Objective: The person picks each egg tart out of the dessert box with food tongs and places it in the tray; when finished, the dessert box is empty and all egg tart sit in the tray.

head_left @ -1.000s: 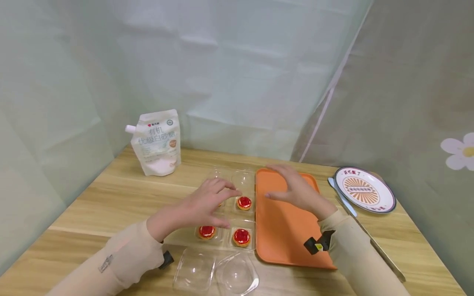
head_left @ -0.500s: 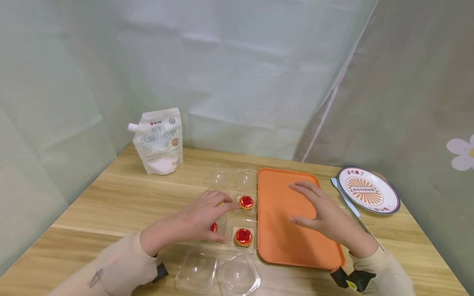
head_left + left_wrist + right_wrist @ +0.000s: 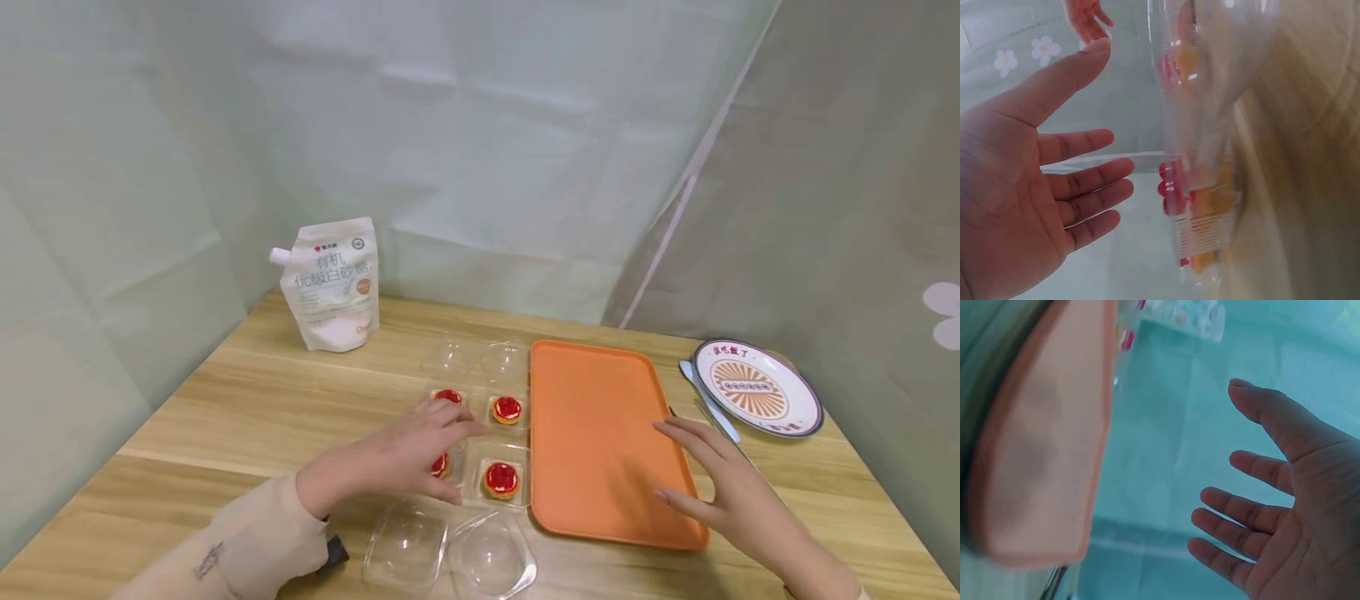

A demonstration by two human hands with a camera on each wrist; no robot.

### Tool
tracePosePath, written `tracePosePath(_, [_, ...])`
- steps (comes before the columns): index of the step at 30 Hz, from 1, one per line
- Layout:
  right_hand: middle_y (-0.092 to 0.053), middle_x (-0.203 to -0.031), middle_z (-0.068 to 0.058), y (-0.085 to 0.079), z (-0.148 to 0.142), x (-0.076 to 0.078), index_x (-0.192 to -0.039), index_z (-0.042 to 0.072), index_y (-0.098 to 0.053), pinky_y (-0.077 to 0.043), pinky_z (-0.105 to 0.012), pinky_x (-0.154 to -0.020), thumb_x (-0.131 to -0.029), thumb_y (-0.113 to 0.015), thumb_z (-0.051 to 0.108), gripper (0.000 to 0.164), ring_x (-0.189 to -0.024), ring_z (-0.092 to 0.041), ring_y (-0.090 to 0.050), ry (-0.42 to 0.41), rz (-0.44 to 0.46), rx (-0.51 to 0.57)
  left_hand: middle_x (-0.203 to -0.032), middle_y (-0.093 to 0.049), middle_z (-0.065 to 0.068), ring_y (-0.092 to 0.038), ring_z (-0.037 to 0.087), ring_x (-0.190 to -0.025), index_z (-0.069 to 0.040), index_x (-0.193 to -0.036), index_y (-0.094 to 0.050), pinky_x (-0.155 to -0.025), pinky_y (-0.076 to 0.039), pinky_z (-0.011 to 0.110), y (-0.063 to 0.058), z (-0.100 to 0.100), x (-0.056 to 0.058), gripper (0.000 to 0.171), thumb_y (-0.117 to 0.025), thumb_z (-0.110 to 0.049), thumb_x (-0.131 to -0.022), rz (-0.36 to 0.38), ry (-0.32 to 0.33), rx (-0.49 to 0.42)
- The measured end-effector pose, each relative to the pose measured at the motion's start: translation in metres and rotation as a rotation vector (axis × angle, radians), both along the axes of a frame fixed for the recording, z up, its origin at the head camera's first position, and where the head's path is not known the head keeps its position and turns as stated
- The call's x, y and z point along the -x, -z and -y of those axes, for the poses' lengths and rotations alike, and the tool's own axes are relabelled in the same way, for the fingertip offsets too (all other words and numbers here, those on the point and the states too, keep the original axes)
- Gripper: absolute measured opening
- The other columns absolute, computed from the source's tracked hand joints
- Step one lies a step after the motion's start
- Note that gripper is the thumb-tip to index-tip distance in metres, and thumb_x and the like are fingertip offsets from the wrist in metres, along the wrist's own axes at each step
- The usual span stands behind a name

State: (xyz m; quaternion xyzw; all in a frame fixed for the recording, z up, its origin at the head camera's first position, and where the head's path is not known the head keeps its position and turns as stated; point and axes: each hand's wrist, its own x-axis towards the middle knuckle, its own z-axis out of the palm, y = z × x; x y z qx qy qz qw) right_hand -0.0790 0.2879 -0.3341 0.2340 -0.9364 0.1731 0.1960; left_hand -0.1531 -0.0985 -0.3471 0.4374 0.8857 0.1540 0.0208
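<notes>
My left hand [image 3: 401,454] hovers over several red-topped tarts, its fingers spread and nothing held. Two tarts lie to its right, a rear tart [image 3: 507,409] and a front tart [image 3: 501,480]; the hand partly hides two more. The tarts sit in transparent plastic boxes [image 3: 522,454] with their lids [image 3: 491,554] folded back. In the left wrist view the left palm [image 3: 1010,194] is apart from the boxes. Over the right edge of an orange tray [image 3: 592,417] is my right hand [image 3: 742,496], also holding nothing; the right wrist view shows its fingers [image 3: 1235,509] relaxed.
A white spouted pouch [image 3: 333,287] stands upright at the back left. On the right, a patterned plate [image 3: 757,387] lies over part of a light-blue knife [image 3: 712,404]. A thin metal utensil beside it is mostly hidden by my right hand. Curtains [image 3: 487,167] enclose the table.
My right hand has moved right and towards me, from the tray's left part to its right edge. My left hand stays over the tarts, slightly lower. The view has turned a little.
</notes>
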Motion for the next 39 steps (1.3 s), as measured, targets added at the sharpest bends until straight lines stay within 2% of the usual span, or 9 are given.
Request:
tracePosePath(5, [-0.055, -0.130, -0.008, 0.017, -0.029, -0.002, -0.136, 0.018, -0.052, -0.016, 0.008, -0.095, -0.070, -0.084, 0.018, 0.074, -0.124, 0.022, -0.026, 0.074, 0.004, 0.052, -0.132, -0.053, 0.004, -0.045, 0.023, -0.127, -0.013, -0.139, -0.048, -0.115, -0.030, 0.051, 0.005, -0.004, 0.003, 0.083, -0.080, -0.046, -0.071, 0.053, -0.014, 0.016])
tracePosePath(7, [-0.056, -0.130, -0.010, 0.023, -0.041, -0.003, -0.136, 0.018, -0.052, -0.027, 0.001, -0.094, -0.072, -0.083, 0.019, 0.072, -0.122, 0.026, -0.021, 0.133, 0.013, 0.053, -0.132, -0.053, 0.003, -0.045, 0.021, -0.127, -0.012, -0.139, -0.048, -0.115, -0.032, 0.048, 0.008, -0.006, 0.005, 0.083, -0.079, -0.047, -0.071, 0.065, -0.015, 0.019])
tracePosePath(10, [-0.056, -0.129, -0.014, 0.031, -0.055, -0.001, -0.135, 0.015, -0.052, -0.026, 0.000, -0.092, -0.075, -0.081, 0.020, 0.067, -0.121, 0.026, -0.019, 0.184, 0.020, 0.062, -0.133, -0.052, 0.002, -0.045, 0.020, -0.127, -0.013, -0.139, -0.048, -0.114, -0.033, 0.045, 0.011, -0.009, 0.006, 0.082, -0.078, -0.048, -0.072, 0.068, -0.017, 0.031])
tracePosePath(14, [-0.060, -0.123, -0.018, 0.040, -0.068, 0.004, -0.131, 0.008, -0.055, -0.016, 0.007, -0.093, -0.076, -0.080, 0.018, 0.062, -0.120, 0.012, -0.037, 0.207, -0.014, 0.077, -0.133, -0.053, 0.002, -0.046, 0.020, -0.127, -0.013, -0.139, -0.049, -0.114, -0.033, 0.044, 0.018, -0.012, 0.007, 0.080, -0.075, -0.051, -0.073, 0.049, -0.026, 0.050])
tracePosePath(21, [-0.062, -0.114, -0.021, 0.057, -0.082, 0.010, -0.125, 0.002, -0.057, -0.018, 0.005, -0.094, -0.074, -0.080, 0.010, 0.056, -0.107, -0.004, -0.047, 0.264, -0.067, 0.116, -0.132, -0.055, 0.002, -0.048, 0.020, -0.126, -0.012, -0.137, -0.050, -0.114, -0.033, 0.044, 0.024, -0.016, 0.005, 0.079, -0.075, -0.052, -0.073, 0.028, -0.044, 0.026])
tracePosePath(24, [-0.058, -0.116, -0.026, 0.064, -0.090, 0.012, -0.126, -0.002, -0.055, -0.032, -0.023, -0.111, -0.077, -0.077, 0.011, 0.055, -0.107, -0.033, -0.049, 0.325, -0.034, 0.121, -0.135, -0.054, 0.003, -0.047, 0.022, -0.129, -0.011, -0.137, -0.051, -0.116, -0.031, 0.046, 0.027, -0.017, 0.005, 0.080, -0.075, -0.053, -0.072, 0.032, -0.050, 0.029])
tracePosePath(26, [-0.055, -0.118, -0.030, 0.067, -0.096, 0.012, -0.127, -0.005, -0.053, -0.039, -0.048, -0.102, -0.080, -0.076, 0.015, 0.056, -0.106, -0.043, -0.049, 0.377, 0.018, 0.109, -0.136, -0.054, 0.004, -0.046, 0.023, -0.131, -0.010, -0.137, -0.051, -0.117, -0.029, 0.047, 0.029, -0.018, 0.006, 0.080, -0.074, -0.053, -0.072, 0.040, -0.049, 0.027])
tracePosePath(28, [-0.052, -0.118, -0.034, 0.070, -0.102, 0.012, -0.126, -0.009, -0.051, -0.038, -0.061, -0.087, -0.082, -0.074, 0.019, 0.057, -0.106, -0.049, -0.049, 0.423, 0.065, 0.100, -0.137, -0.053, 0.005, -0.045, 0.024, -0.132, -0.010, -0.136, -0.051, -0.118, -0.027, 0.047, 0.030, -0.018, 0.006, 0.081, -0.074, -0.052, -0.072, 0.049, -0.050, 0.026])
tracePosePath(39, [-0.058, -0.108, -0.037, 0.083, -0.116, 0.013, -0.114, -0.012, -0.058, -0.040, -0.060, -0.082, -0.078, -0.078, 0.029, 0.058, -0.098, -0.050, -0.052, 0.501, 0.150, 0.042, -0.135, -0.054, 0.005, -0.046, 0.024, -0.129, -0.009, -0.136, -0.051, -0.116, -0.031, 0.045, 0.036, -0.018, 0.009, 0.081, -0.076, -0.052, -0.071, 0.052, -0.044, -0.005])
